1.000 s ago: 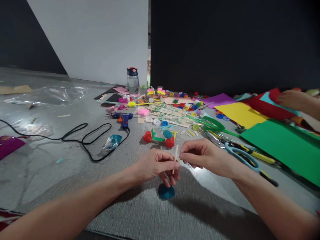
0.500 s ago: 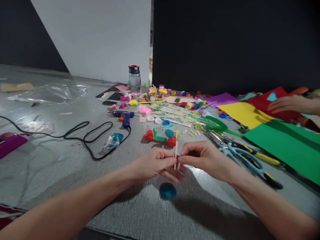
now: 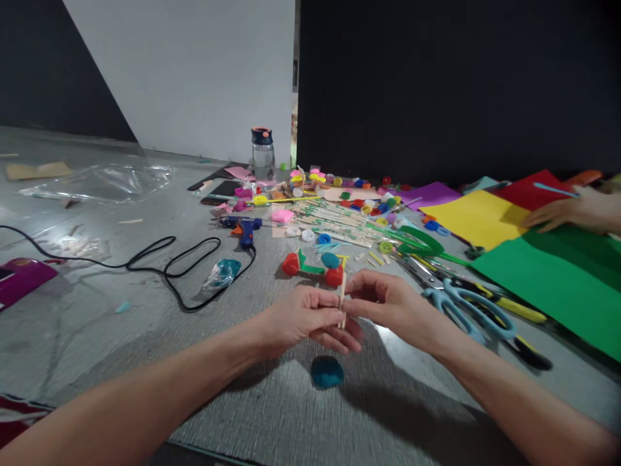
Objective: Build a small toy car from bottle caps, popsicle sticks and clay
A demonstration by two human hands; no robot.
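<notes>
My left hand [image 3: 310, 317] pinches a small wooden stick [image 3: 343, 291] that stands nearly upright between thumb and fingers. From the other side my right hand [image 3: 383, 301] closes its thumb and forefinger at the same spot, on a second short stick pressed against the first; fingers partly hide the joint. Just beyond the hands sits a little toy scooter [image 3: 313, 266] with red bottle-cap wheels, a green body and a blue oval piece. On the cloth below my hands lies a lump of blue clay [image 3: 327, 372].
To the left lie a blue glue gun [image 3: 247, 232] with its looping black cord and bagged blue clay [image 3: 224, 273]. Scissors [image 3: 478, 310] and pliers are at right, near coloured sheets [image 3: 557, 278]. Behind are wooden sticks [image 3: 334, 220], bottle caps and a water bottle [image 3: 262, 155]. Another person's hand [image 3: 557, 210] touches the sheets.
My right fingers have brought the short stick against the one in my left hand. At right, the other person's hand has come lower over the sheets, and a light blue strip shows there.
</notes>
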